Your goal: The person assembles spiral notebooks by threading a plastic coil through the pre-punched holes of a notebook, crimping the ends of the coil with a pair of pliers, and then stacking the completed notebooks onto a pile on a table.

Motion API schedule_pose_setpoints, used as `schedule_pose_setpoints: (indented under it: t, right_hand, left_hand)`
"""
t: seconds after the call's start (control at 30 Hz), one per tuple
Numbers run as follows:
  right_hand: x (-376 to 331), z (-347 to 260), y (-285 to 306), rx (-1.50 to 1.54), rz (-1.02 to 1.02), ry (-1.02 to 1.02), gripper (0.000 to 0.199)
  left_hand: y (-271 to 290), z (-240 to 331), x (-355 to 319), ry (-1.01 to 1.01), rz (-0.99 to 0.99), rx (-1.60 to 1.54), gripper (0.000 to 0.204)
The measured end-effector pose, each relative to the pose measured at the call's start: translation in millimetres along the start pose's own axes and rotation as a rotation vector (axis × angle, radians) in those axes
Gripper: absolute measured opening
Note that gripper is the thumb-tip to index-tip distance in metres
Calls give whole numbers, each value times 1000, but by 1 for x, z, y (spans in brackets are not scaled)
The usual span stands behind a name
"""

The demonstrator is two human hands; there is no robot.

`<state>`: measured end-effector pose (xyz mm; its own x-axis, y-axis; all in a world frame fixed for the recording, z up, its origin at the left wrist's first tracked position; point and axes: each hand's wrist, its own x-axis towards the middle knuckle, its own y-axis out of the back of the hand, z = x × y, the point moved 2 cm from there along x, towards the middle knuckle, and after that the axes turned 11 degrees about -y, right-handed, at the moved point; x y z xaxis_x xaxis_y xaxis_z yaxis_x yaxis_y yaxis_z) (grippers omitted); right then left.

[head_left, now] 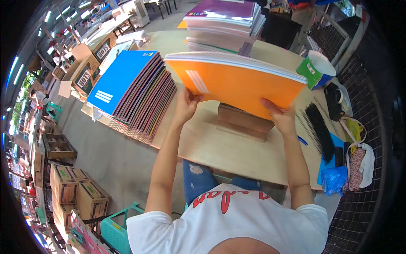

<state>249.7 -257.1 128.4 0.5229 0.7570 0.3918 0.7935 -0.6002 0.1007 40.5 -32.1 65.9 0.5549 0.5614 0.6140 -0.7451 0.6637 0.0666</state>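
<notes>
An orange-covered notebook (237, 80) with a thick edge of white pages is raised above the table (211, 144), tilted with its cover toward me. My left hand (187, 105) grips its lower left corner, thumb on the cover. At the lower right, my right hand (282, 118) is closed on it the same way. Below the notebook lies a brown block-like piece (245, 122), partly hidden by it. To the left rises a tall stack of spiral-bound notebooks (127, 80) topped by a blue cover. Whether the orange item is one notebook or several together, I cannot tell.
Behind the notebook stands a pile with a purple cover (220, 10). Black binding coils (317, 131), a blue pen (302, 140), a blue plastic bag (335, 178) and a green-and-white container (316, 70) are at the right. Cardboard boxes (91, 63) stand at the left, beyond the blue stack.
</notes>
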Motion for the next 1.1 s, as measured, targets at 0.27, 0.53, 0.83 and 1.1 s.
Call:
schedule_pose_setpoints:
  t: [0.27,0.53,0.83,1.1]
  right_hand:
    - [14,7,-25,-93,-65,-94,17]
    - [15,13,3,-149,-142,-123,17]
    - [-60,148,77,247,132,-517,42]
    - [-80,129,35,318,130,-351,49]
  left_hand:
    - [15,-45,-11,100,77,-71,53]
    - [-11,-56,-30,122,3,-175,59]
    - [-62,-63,-49,353,-323,-192,79]
    - [-96,64,-49,-365,202,465,88]
